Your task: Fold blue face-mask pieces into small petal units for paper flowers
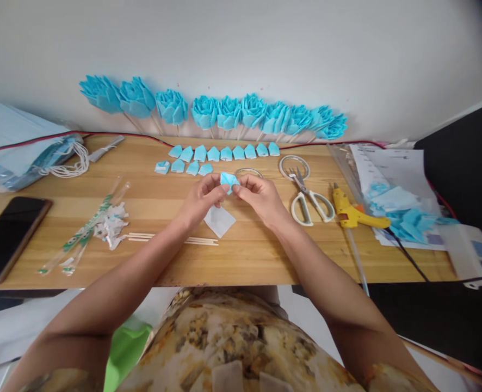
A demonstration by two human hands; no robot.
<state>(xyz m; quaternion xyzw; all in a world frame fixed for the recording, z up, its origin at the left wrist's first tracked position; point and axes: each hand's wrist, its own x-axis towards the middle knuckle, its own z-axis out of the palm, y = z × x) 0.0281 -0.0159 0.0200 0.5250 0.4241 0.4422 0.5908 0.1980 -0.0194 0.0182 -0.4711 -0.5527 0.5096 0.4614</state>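
Note:
Between my left hand (209,191) and my right hand (254,191) is a small folded blue petal (229,182), pinched at its sides by the thumbs and fingers of both. Just below the hands a white square sheet (220,221) lies on the wooden table. Beyond them, folded blue petals (226,153) lie in two rows, the far row longer than the near one. A ring of tape (249,172) lies partly hidden behind my right hand.
Blue flowers on sticks (205,111) lean along the wall. Scissors (304,196), another tape roll (294,167) and a yellow glue gun (353,212) lie to the right. Thin wooden sticks (202,240), plastic wrappers (84,231) and a phone (13,237) are at left. A red-black cable (114,134) crosses the back.

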